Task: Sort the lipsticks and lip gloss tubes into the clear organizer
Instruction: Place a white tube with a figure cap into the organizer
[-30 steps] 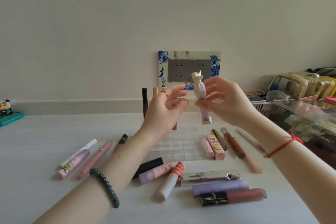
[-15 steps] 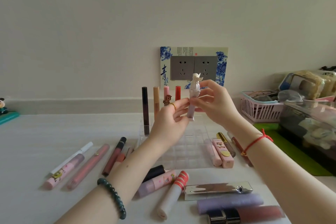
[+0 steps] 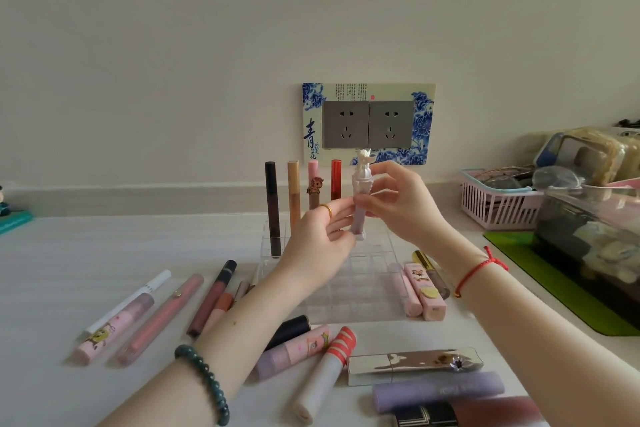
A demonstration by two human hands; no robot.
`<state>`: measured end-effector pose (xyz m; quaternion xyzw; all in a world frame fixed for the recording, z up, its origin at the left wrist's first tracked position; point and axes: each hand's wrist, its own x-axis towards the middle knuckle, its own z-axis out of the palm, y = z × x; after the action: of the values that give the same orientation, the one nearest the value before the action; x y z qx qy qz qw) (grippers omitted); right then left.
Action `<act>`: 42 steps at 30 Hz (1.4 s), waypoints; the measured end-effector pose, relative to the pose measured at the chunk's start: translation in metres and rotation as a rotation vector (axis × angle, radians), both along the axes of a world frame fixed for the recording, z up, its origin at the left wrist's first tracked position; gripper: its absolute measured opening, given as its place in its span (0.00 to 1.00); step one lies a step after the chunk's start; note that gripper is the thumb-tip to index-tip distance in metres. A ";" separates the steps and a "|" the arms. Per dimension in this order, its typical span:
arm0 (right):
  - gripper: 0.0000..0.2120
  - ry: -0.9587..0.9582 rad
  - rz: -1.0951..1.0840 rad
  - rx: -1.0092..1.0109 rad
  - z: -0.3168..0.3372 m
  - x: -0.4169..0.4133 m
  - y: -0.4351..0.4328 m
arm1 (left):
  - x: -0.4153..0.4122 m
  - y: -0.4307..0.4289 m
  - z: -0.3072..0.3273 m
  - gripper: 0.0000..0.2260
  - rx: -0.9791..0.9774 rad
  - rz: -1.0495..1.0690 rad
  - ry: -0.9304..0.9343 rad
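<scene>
We see a white bench (image 3: 86, 253) under a pale wall (image 3: 173, 62) with a socket (image 3: 367, 124). The clear organizer (image 3: 363, 291) stands in the middle of the bench. Above the organizer both hands hold one gloss (image 3: 359, 215) upright: the right hand (image 3: 401, 204) pinches it just under its white cap, and the left hand (image 3: 317, 246) pinches its lilac body. Four tubes (image 3: 293, 191) stand in the back row of the organizer. Loose tubes (image 3: 438, 392) lie left, right and in front of the organizer.

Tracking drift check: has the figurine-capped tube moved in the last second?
Yes. The figurine-capped tube dropped: its cap overlapped the grey wall sockets, now sits below them, and it went from tilted to upright.
</scene>
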<state>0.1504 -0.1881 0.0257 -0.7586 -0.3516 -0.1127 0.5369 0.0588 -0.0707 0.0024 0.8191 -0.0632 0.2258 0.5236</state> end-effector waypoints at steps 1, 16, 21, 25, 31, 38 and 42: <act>0.14 -0.003 -0.009 -0.007 -0.001 0.000 0.000 | 0.000 0.000 -0.001 0.22 0.000 0.002 0.008; 0.12 0.013 -0.040 -0.059 -0.014 0.006 0.002 | 0.000 0.000 -0.003 0.22 0.003 0.026 0.066; 0.13 0.016 -0.021 -0.076 -0.013 0.005 0.001 | 0.000 0.000 -0.002 0.22 0.009 0.036 0.068; 0.12 0.002 -0.007 -0.082 -0.011 0.003 0.000 | -0.001 0.000 -0.002 0.21 0.017 0.038 0.068; 0.12 -0.028 -0.017 -0.096 -0.010 0.003 0.002 | -0.001 0.000 -0.001 0.21 0.017 0.037 0.061; 0.11 -0.049 -0.034 -0.104 -0.011 0.003 0.002 | -0.001 0.000 -0.001 0.21 0.029 0.035 0.072; 0.11 -0.042 -0.032 -0.107 -0.011 0.002 0.002 | -0.002 0.000 0.000 0.21 0.030 0.033 0.066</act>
<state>0.1529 -0.1863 0.0145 -0.7892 -0.3561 -0.1184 0.4862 0.0573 -0.0707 0.0022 0.8348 -0.0357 0.2062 0.5092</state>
